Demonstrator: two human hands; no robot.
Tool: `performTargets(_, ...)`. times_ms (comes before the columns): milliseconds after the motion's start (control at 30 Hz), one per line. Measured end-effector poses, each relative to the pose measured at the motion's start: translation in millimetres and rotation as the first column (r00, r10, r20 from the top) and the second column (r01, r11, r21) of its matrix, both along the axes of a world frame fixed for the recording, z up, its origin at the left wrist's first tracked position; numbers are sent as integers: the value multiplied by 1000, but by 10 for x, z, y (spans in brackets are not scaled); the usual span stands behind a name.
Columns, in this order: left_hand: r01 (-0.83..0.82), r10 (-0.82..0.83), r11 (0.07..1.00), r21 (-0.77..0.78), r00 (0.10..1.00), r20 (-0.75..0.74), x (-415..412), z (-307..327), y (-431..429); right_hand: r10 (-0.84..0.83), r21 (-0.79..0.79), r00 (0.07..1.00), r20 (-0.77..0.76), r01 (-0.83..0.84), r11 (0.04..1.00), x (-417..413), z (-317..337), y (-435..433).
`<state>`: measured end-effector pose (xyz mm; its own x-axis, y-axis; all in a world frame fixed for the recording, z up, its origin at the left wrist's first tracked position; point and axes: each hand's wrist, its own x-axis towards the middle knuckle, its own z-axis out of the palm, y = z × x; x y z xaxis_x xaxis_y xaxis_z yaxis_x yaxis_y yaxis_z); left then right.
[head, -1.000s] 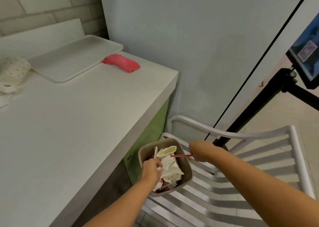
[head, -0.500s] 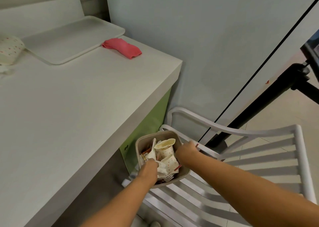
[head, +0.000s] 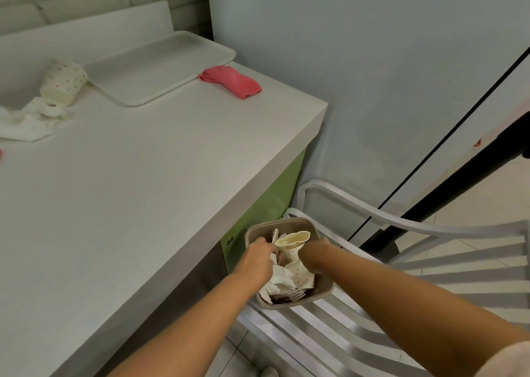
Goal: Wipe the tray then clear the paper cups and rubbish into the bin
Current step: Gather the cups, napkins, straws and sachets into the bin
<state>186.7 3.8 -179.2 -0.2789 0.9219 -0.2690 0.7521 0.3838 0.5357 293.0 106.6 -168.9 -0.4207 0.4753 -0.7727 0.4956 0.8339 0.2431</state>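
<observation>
Readable text: none anywhere in view.
Cup: white paper cup with red dots [head: 63, 82], pattern only, no letters or numbers.
Bin: brown square plastic bin [head: 282, 221], no label visible.
Rubbish: crumpled paper rubbish [head: 286, 276] inside, same red dots, no lettering.
Tray: white rectangular plastic tray [head: 155, 66], unmarked.
</observation>
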Motion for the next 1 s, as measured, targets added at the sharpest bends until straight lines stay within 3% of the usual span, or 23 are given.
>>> performTargets(200,-25,26,980,199,1000,-1,-44,363,45,-45,-30,991,-125,41,999,-221,540,98)
performTargets(333,-76,86,928,364,996,-12,-119,710,51,-10,-20,997,-75,8,1000,-475,874,111)
performTargets(533,-204,271,803,560,962,-39,-581,1271,-132,-77,-136,995,-59,69,988,-1088,1628,-29)
performTargets(800,-394,513,768,506,850,-117,-1667,1514,-742,145,-78,924,-353,-184,980,-1976,2100,-500)
performTargets(1000,-564,683,695,446,713,-162,-2505,1572,-1574,265,-83,876,-403,-323,943,-2667,2131,-1042)
